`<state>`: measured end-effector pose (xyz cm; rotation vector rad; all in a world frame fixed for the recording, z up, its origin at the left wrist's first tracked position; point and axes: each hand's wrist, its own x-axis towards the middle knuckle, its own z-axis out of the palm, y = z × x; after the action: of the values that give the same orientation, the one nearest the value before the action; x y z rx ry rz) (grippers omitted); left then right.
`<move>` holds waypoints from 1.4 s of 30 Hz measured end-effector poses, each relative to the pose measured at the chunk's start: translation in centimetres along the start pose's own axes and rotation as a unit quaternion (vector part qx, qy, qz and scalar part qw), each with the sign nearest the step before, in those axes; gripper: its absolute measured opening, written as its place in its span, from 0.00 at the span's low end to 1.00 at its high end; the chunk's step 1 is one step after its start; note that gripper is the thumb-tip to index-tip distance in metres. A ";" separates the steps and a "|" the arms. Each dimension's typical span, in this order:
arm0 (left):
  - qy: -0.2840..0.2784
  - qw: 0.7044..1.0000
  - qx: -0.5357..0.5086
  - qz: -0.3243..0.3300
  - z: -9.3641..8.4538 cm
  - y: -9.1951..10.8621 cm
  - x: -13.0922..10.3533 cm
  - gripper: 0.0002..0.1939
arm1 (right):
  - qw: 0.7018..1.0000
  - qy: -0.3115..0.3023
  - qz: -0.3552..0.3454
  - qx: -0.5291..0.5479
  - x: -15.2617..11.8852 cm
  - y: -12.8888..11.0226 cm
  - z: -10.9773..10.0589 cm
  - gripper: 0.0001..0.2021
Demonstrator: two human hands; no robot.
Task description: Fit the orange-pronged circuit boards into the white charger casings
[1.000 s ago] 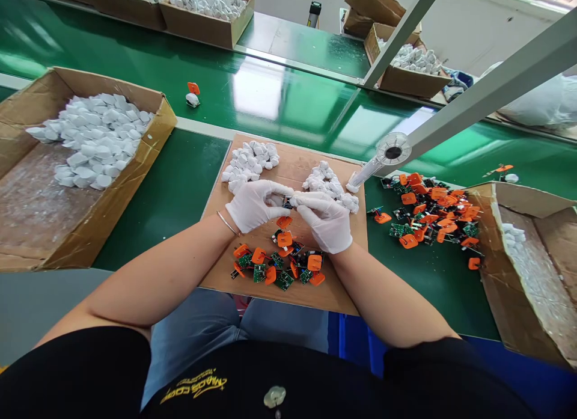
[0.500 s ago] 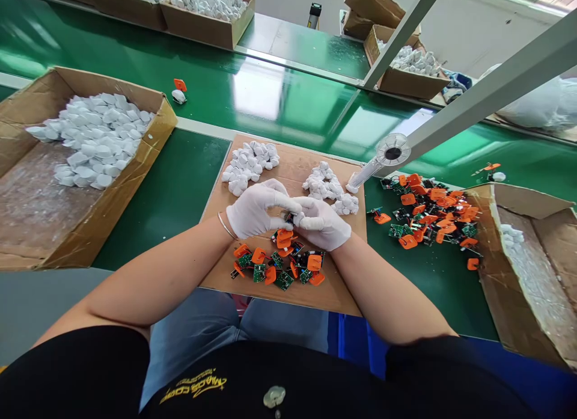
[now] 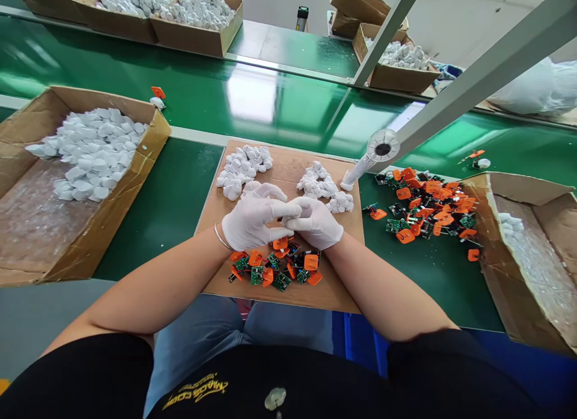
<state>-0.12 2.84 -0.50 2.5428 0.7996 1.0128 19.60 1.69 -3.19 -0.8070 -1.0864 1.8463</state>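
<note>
My left hand [image 3: 250,220], in a white glove, is closed with its fingers reaching to my right hand [image 3: 312,222], gloved the same way and also closed. Their fingertips meet around a small part of which only a dark bit shows; the rest is hidden. Just below them, green circuit boards [image 3: 282,281] with orange tabs [image 3: 311,262] lie heaped on a cardboard sheet [image 3: 333,287]. Beyond my hands are two piles of small white plastic shells, a left pile [image 3: 246,163] and a right pile [image 3: 318,180].
A cardboard box [image 3: 148,154] of white shells stands on the left, another box [image 3: 491,244] on the right. More boards with orange tabs [image 3: 428,211] lie beside it. A clear-and-white stand with a round top [image 3: 383,148] rises near a slanted metal post [image 3: 451,100].
The dark part between my fingertips is now more covered by my fingers. My left hand has turned slightly and its fingers reach further over. The whole view has shifted a little.
</note>
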 end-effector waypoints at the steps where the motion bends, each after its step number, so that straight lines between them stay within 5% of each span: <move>1: -0.004 1.000 0.008 -0.011 0.0 0.0 0.0 0.13 | 1.000 -0.003 -0.003 0.001 0.0 0.1 0.0 0.16; 11: -0.018 0.998 -0.036 -0.058 0.2 0.3 0.6 0.17 | 1.000 -0.019 -0.016 0.006 -0.1 -0.3 0.2 0.16; 15: -0.030 0.994 -0.037 -0.096 -0.3 0.7 0.7 0.22 | 0.998 -0.058 0.002 0.033 -0.2 -0.4 0.4 0.24; 20: -0.052 0.991 -0.062 -0.108 -0.6 0.8 0.6 0.22 | 0.993 -0.099 0.011 0.057 -0.1 0.2 0.3 0.23; 42: -0.079 0.988 -0.053 -0.118 -0.1 0.3 0.2 0.19 | 0.998 -0.063 -0.001 -0.009 -0.5 0.1 0.8 0.19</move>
<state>0.04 2.75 -0.16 2.3361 0.9459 0.7493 19.12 0.87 -2.92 -0.7077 -1.1836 1.9083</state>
